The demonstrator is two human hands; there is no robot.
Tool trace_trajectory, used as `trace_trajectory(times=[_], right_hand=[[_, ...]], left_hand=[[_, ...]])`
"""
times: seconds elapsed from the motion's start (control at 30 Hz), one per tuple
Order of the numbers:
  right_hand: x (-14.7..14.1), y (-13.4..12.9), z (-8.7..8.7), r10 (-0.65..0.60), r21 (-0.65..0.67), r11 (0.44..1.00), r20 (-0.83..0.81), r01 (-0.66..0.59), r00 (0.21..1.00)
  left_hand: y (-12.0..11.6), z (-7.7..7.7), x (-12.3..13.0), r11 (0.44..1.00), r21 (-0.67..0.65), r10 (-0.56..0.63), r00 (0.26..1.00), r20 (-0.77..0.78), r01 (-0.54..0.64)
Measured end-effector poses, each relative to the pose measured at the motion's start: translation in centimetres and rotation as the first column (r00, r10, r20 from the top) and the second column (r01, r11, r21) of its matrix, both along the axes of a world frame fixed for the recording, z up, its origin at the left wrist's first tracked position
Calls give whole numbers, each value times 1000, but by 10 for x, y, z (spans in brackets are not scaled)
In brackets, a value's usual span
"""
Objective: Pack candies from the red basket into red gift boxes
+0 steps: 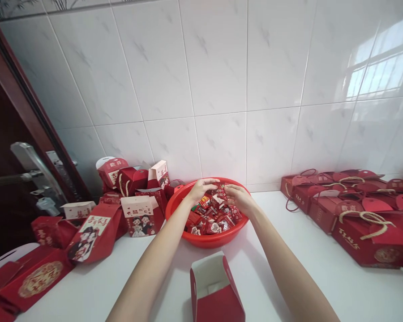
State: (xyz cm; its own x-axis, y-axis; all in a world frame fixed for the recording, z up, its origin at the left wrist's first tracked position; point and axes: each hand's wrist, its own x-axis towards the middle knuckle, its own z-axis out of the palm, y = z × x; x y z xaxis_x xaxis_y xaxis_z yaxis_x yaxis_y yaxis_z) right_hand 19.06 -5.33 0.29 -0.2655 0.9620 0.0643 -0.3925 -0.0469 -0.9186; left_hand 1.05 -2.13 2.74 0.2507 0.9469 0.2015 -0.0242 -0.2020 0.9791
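Note:
A red plastic basin (206, 241) stands against the tiled wall, with red-wrapped sweets (215, 217) piled inside. Over its back left part is my left hand (201, 190), fingers bent around the edge of a red packet (220, 191). My right hand (239, 197) reaches over the basin's right side, its fingertips at the same packet, so the packet lies between both hands. Nearer to me, an open red box (218, 304) with a pale inside stands on the white table (177, 279); neither hand touches it. Something pale lies in that box.
Red boxes with printed couples (143, 219) crowd the left side beside a dark door (6, 179) with a metal handle. On the right stand rows of closed red boxes (366, 241) with rope handles. The tiled wall (218, 89) rises behind the basin.

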Motion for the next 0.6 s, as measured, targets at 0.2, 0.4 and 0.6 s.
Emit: trace_trajectory(times=[0.2,0.4,0.6], right_hand=[[-1,-5,1,-33,83,996,70,27,997],[-1,1,0,-117,-3,993,-19,117,993],[4,6,1,-71,-48,997,-133,65,989]], left_hand=[[-5,1,2,999,-31,-18,999,29,19],[-5,2,3,999,-47,22,995,93,-18],[5,-4,1,995,12,97,995,36,-98]])
